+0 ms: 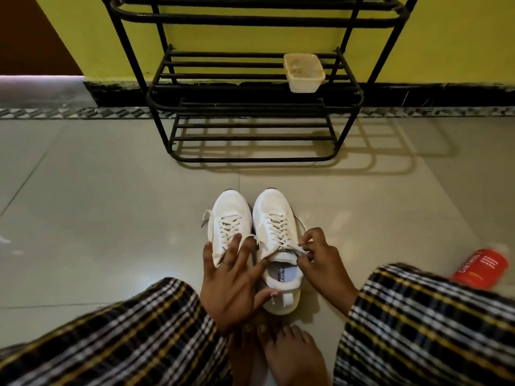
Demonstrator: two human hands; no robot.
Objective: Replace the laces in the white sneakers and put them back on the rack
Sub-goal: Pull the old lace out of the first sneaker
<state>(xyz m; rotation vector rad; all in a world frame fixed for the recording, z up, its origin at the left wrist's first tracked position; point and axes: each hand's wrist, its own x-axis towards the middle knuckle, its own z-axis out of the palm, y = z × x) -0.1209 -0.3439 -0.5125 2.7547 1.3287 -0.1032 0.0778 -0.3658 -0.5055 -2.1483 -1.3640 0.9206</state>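
On floor before rack (250, 112): sneakers (231, 218) side by side, L hand (231, 282) splayed flat across them, R hand (320, 263) pinching lace (295, 247).

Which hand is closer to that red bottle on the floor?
The right hand. It pinches a lace at the right sneaker, with bare floor between it and the red bottle farther right. The left hand lies over the left sneaker, farther away.

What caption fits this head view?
Right hand pinches the right sneaker's lace, left hand resting across both sneakers, before the black rack.
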